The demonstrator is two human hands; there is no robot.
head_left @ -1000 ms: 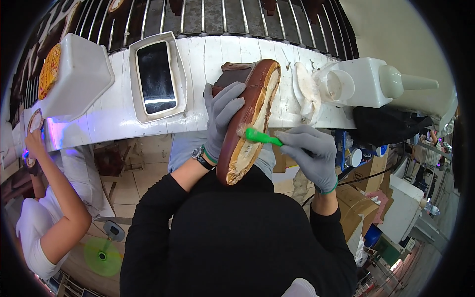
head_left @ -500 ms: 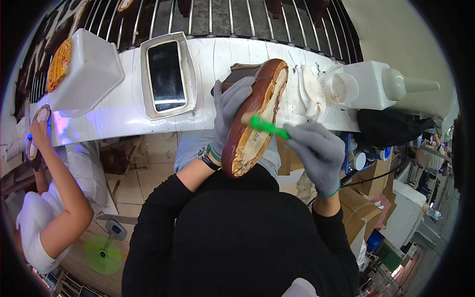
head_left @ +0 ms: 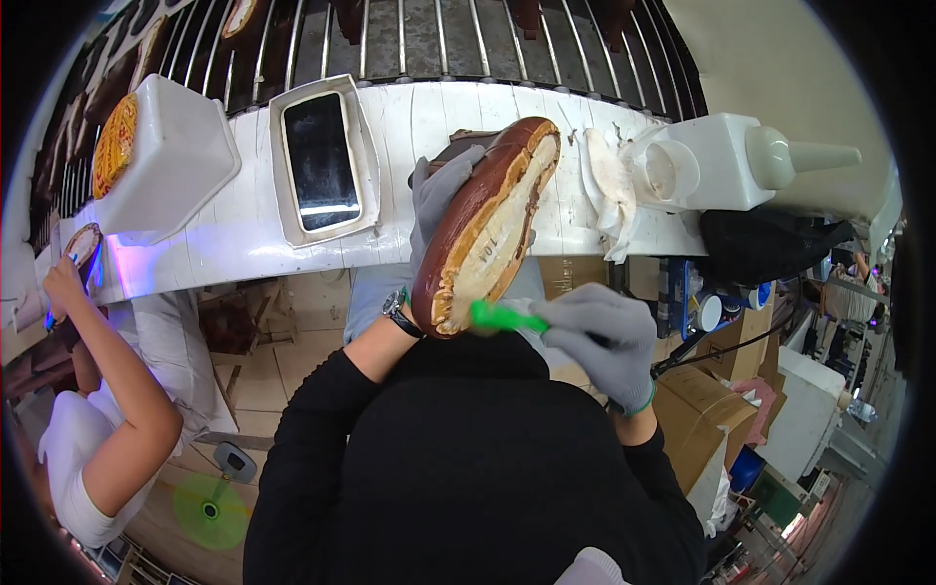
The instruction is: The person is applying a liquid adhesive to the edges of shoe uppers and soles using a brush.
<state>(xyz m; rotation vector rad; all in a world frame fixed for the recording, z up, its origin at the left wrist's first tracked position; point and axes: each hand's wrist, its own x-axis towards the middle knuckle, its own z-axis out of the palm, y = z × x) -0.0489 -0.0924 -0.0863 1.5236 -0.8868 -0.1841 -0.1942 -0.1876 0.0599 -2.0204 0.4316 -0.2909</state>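
A brown leather shoe upper (head_left: 487,229) without an outsole is tilted over the table's near edge, its pale underside and tan rim facing me. My left hand (head_left: 439,200), in a grey glove, is closed around the shoe's far-left side; part of its fingers is hidden behind the shoe. In my gloved right hand (head_left: 604,336) is a brush with a green handle (head_left: 507,318). The brush's bristle end is at the shoe's near end, by the rim of the underside; the bristles are blurred and mostly hidden.
The white table (head_left: 409,107) holds a phone (head_left: 320,161) in an open box, a white container (head_left: 166,161), a crumpled cloth (head_left: 609,180), a clear cup (head_left: 668,172) and a white bottle (head_left: 770,161). Beyond runs a roller rack (head_left: 439,39). At left another person's arm (head_left: 132,419) works. Cardboard boxes (head_left: 697,409) stand right.
My right hand has brought the brush down from the middle of the shoe to its near end. The shoe has shifted slightly left and turned a little in my left hand.
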